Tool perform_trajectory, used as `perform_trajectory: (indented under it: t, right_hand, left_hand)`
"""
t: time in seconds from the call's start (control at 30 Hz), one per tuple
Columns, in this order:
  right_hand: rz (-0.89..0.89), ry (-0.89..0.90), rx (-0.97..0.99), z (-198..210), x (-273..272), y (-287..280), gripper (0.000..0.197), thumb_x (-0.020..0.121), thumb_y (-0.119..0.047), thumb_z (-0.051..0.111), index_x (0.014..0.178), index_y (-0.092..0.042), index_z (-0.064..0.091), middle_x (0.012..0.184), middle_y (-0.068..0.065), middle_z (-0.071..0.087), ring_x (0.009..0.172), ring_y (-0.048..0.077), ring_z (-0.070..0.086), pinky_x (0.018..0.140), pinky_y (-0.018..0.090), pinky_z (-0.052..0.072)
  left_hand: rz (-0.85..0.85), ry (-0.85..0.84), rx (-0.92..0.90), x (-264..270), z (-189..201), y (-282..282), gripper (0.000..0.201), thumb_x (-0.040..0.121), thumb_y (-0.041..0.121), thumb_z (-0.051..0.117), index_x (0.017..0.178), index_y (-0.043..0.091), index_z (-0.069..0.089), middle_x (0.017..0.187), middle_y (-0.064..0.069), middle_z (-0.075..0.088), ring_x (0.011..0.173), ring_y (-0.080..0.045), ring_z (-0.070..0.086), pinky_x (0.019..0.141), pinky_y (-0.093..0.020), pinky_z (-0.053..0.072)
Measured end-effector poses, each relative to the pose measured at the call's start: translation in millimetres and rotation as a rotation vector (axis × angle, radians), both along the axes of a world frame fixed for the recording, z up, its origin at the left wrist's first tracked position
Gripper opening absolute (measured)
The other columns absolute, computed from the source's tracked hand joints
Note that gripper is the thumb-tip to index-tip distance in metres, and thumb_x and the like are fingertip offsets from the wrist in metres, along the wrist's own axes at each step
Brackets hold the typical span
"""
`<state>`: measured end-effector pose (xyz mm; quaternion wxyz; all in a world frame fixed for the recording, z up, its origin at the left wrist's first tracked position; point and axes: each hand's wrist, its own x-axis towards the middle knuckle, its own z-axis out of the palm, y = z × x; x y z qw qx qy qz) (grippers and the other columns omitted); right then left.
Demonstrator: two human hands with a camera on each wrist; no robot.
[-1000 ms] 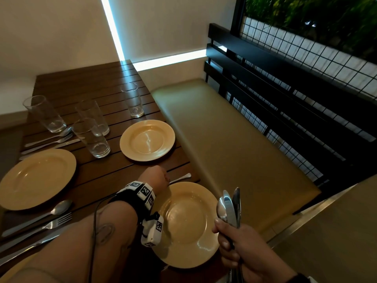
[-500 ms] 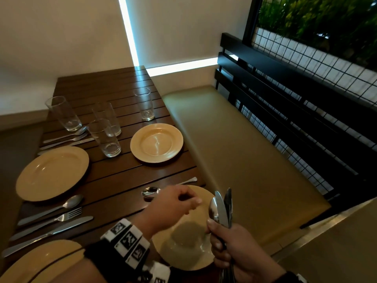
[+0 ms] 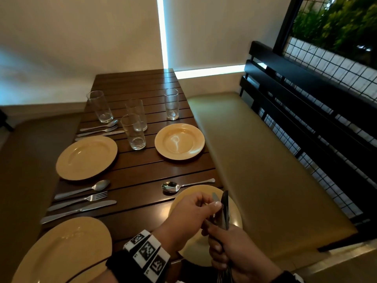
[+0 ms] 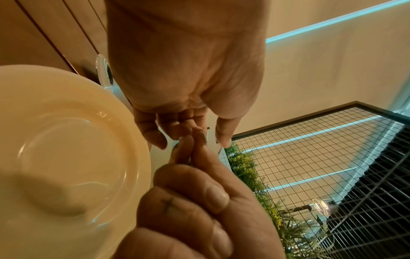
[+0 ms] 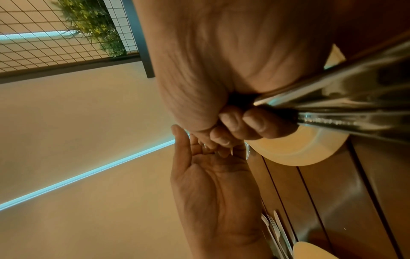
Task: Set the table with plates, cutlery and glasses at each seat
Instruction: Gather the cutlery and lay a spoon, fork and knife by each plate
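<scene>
From the head view, my right hand (image 3: pixel 230 250) is gripping a bunch of cutlery (image 3: pixel 224 209) upright over the near plate (image 3: pixel 234 211) on the counter (image 3: pixel 142 172). My left hand (image 3: pixel 191 213) is pinching one piece. A spoon (image 3: pixel 179 185) is lying just beside that plate.

From the left wrist, my fingers (image 4: pixel 155 133) are curling at the cutlery tips.

From the right wrist, the handles (image 5: pixel 343 105) are sticking out of my closed fist.

Head camera above, wrist cameras close in.
The head view looks down over the desk (image 3: pixel 138 172); both wrist views look up beside it, sharing the hands (image 4: pixel 188 143).
</scene>
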<state>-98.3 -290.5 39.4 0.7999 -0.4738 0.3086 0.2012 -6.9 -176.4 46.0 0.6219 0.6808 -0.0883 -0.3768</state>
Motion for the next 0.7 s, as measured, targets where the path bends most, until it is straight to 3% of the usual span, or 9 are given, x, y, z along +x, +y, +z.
perform_trajectory:
  t: [0.1,0.2,0.3,0.47,0.57,0.63,0.7]
  right_hand:
    - [0.025,0.003,-0.017,1,1,5,0.029,0.098,-0.028,0.060,0.096,0.001,0.058,0.053,0.007,0.039,0.037,0.015,0.029,0.042,0.023,0.027]
    - [0.032,-0.012,-0.026,5,0,3,0.029,0.096,-0.030,0.062,0.094,-0.001,0.061,0.055,0.008,0.043,0.037,0.015,0.032,0.041,0.023,0.030]
    - [0.058,-0.038,-0.018,9,-1,0,0.031,0.096,-0.034,0.060,0.094,-0.003,0.066,0.059,0.008,0.049,0.038,0.015,0.034,0.041,0.024,0.030]
    - [0.077,-0.046,-0.160,4,0,4,0.028,0.101,-0.031,0.055,0.097,-0.004,0.063,0.059,0.005,0.048,0.042,0.015,0.031,0.044,0.024,0.028]
    - [0.093,0.006,-0.292,2,5,8,0.020,0.102,-0.028,0.051,0.097,-0.009,0.057,0.059,0.001,0.047,0.043,0.012,0.035,0.042,0.025,0.033]
    - [0.129,0.001,-0.394,0,5,9,0.011,0.102,-0.020,0.050,0.093,-0.015,0.055,0.064,0.002,0.048,0.044,0.011,0.039,0.043,0.026,0.037]
    - [0.242,-0.042,-0.596,-7,5,7,0.021,0.097,-0.007,0.049,0.083,-0.021,0.053,0.069,0.000,0.050,0.051,0.011,0.045,0.050,0.029,0.045]
  left_hand:
    - [0.028,0.015,0.015,3,-3,4,0.016,0.100,0.020,0.062,0.093,0.005,0.063,0.074,-0.010,0.063,0.054,-0.016,0.056,0.047,-0.028,0.047]
    - [0.133,0.082,-0.019,8,-7,8,0.021,0.103,0.021,0.057,0.095,0.002,0.063,0.075,-0.011,0.064,0.059,-0.020,0.056,0.055,-0.034,0.048]
    - [0.183,0.156,-0.070,13,-3,13,0.018,0.104,0.018,0.054,0.102,0.003,0.064,0.074,-0.006,0.069,0.063,-0.021,0.060,0.059,-0.034,0.052]
    - [0.182,0.248,-0.064,9,4,12,0.026,0.099,0.018,0.063,0.121,0.006,0.058,0.093,-0.011,0.072,0.071,-0.023,0.068,0.055,-0.035,0.053]
    - [0.194,-0.081,0.208,0,5,9,0.049,0.090,0.038,0.074,0.128,0.026,0.046,0.114,0.001,0.061,0.096,-0.012,0.064,0.074,-0.030,0.055]
    - [0.159,-0.270,0.322,-11,11,5,0.052,0.084,0.050,0.076,0.120,0.030,0.044,0.106,0.005,0.057,0.091,-0.006,0.060,0.068,-0.021,0.049]
    - [0.053,-0.293,0.393,-20,13,-1,0.053,0.079,0.057,0.077,0.110,0.028,0.046,0.094,0.005,0.061,0.078,-0.006,0.060,0.059,-0.019,0.044]
